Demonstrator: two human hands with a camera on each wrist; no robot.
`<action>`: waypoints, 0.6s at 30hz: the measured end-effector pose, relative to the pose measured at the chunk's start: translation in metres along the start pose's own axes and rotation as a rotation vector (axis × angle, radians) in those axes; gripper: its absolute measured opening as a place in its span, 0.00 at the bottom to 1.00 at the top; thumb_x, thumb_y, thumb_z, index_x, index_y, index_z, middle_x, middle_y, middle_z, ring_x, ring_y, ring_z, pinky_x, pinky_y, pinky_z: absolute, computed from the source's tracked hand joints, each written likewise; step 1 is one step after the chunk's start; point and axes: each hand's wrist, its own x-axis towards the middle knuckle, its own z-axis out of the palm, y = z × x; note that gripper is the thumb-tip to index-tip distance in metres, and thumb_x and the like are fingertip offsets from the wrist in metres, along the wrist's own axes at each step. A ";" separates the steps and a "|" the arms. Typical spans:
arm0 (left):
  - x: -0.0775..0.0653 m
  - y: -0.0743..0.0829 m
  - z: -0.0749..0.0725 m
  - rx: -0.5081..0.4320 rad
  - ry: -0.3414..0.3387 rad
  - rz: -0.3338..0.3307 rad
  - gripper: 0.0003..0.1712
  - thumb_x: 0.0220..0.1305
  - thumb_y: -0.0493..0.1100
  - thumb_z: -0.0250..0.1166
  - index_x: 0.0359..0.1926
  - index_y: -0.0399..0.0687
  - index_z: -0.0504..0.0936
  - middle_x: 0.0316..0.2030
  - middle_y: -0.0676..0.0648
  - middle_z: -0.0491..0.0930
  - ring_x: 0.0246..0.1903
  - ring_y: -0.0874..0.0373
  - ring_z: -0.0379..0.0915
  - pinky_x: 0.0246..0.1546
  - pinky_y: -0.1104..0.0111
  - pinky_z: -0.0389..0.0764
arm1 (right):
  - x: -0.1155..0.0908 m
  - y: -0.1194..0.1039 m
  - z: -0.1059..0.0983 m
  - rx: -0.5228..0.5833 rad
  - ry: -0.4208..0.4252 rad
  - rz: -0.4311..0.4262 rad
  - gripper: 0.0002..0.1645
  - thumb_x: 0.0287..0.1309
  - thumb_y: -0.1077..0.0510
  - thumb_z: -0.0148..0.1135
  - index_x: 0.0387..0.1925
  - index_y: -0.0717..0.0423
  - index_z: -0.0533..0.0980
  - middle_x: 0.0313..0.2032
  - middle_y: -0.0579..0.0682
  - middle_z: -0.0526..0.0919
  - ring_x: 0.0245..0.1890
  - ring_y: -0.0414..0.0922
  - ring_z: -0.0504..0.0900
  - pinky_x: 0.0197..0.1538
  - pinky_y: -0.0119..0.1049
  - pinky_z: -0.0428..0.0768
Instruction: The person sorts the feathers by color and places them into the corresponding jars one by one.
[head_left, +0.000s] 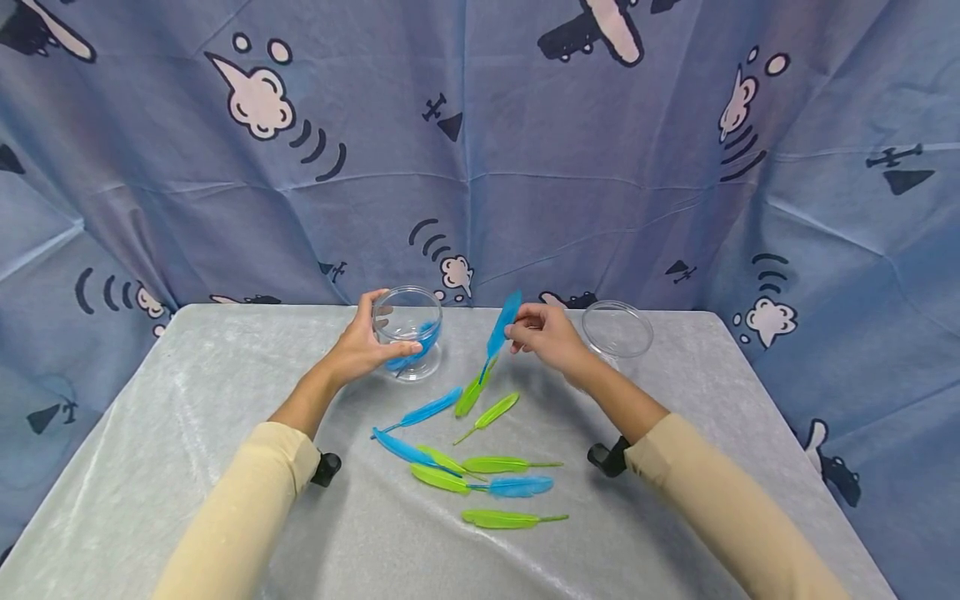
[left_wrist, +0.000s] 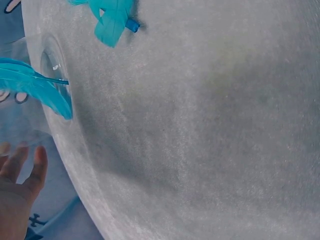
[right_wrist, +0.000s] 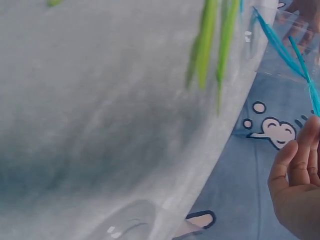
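My left hand (head_left: 367,340) grips a clear round jar (head_left: 409,302) from its left side, thumb across the front and fingers behind. Blue feathers (head_left: 424,343) lie inside the jar; the left wrist view shows one blue feather (left_wrist: 37,82) through the clear wall. Just right of the jar, my right hand (head_left: 551,337) pinches another blue feather (head_left: 504,321) between thumb and fingers. Its quill points down and overlaps a green feather (head_left: 471,395) in the head view. In the right wrist view, my right hand (right_wrist: 300,185) holds the feather near the frame's edge.
Several green and blue feathers lie loose at the table's middle, among them a blue feather (head_left: 429,408) and a green feather (head_left: 501,519). A clear round lid (head_left: 617,329) is behind my right forearm. A patterned blue curtain (head_left: 525,225) hangs beyond the table's (head_left: 210,400) far edge.
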 end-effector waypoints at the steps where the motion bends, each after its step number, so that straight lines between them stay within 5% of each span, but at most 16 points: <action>1: 0.000 0.000 0.000 -0.001 0.000 0.000 0.61 0.56 0.53 0.76 0.77 0.55 0.41 0.73 0.35 0.54 0.72 0.37 0.52 0.66 0.42 0.63 | 0.001 -0.003 0.000 0.005 0.005 -0.004 0.08 0.67 0.62 0.61 0.42 0.64 0.78 0.32 0.56 0.85 0.29 0.44 0.84 0.35 0.32 0.80; 11: -0.001 -0.002 0.000 0.001 0.000 0.002 0.61 0.56 0.54 0.76 0.77 0.55 0.41 0.73 0.35 0.54 0.72 0.36 0.52 0.66 0.42 0.63 | 0.009 -0.025 0.000 0.056 0.054 -0.057 0.09 0.67 0.62 0.61 0.42 0.66 0.78 0.30 0.51 0.85 0.29 0.44 0.85 0.41 0.36 0.82; 18: 0.002 -0.004 0.000 0.006 0.005 0.004 0.61 0.56 0.55 0.76 0.76 0.55 0.41 0.73 0.36 0.54 0.72 0.36 0.52 0.66 0.42 0.63 | 0.016 -0.041 0.001 0.125 0.080 -0.041 0.12 0.68 0.59 0.60 0.46 0.66 0.77 0.41 0.62 0.85 0.29 0.42 0.85 0.44 0.38 0.83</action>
